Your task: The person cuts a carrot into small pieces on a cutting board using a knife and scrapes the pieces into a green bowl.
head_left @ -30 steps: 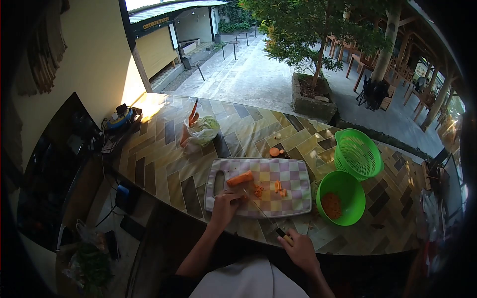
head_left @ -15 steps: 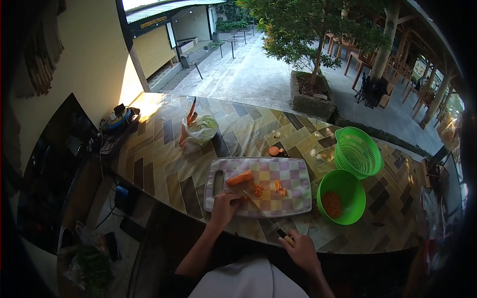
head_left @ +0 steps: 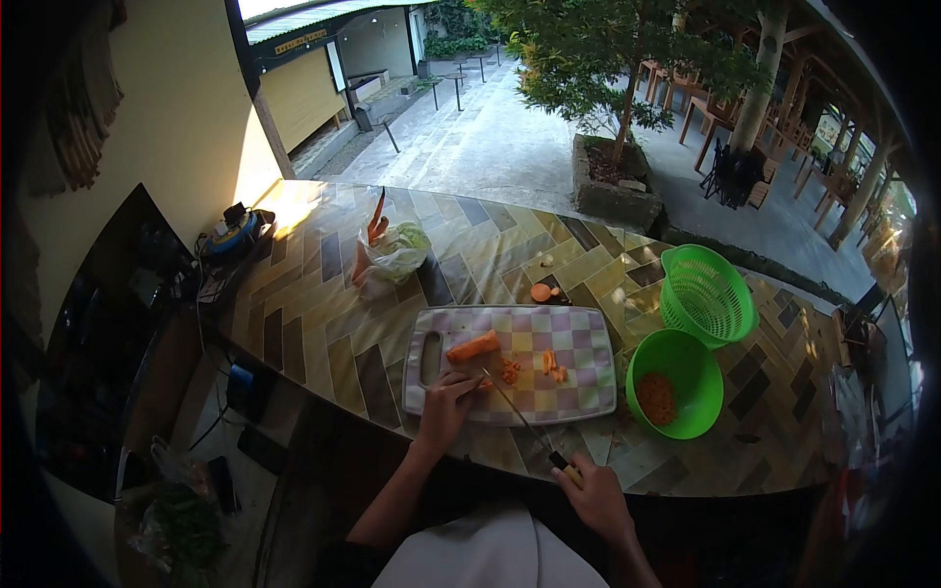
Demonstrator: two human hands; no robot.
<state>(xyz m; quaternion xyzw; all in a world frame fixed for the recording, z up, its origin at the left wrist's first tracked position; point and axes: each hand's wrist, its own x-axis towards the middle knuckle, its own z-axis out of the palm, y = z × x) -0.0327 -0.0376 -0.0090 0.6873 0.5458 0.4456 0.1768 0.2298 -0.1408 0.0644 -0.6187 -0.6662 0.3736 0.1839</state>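
My left hand [head_left: 448, 404] rests on the near left of a checkered cutting board [head_left: 578, 402], its fingers closed on a small carrot piece [head_left: 483, 384] that they mostly cover. In my right hand [head_left: 595, 498] is a knife [head_left: 532, 428], gripped by its handle near the counter's front edge. Its blade slants up and left over the board, with the tip beside the left fingers. A thick carrot chunk [head_left: 472, 347] lies just beyond that hand. Diced carrot [head_left: 511, 371] sits near the knife tip, and carrot sticks [head_left: 553, 366] lie further right.
Right of the board stands a green bowl [head_left: 704, 397] with chopped carrot inside, against a green colander [head_left: 720, 294]. Carrot ends [head_left: 541, 293] lie behind the board. A plastic bag [head_left: 397, 257] with vegetables sits at the back left. A power cord reel [head_left: 232, 233] occupies the counter's left end.
The knife blade has turned slightly, its tip rising a little off the board near my left fingers. My left hand has shifted slightly up. The carrot chunk stays in place.
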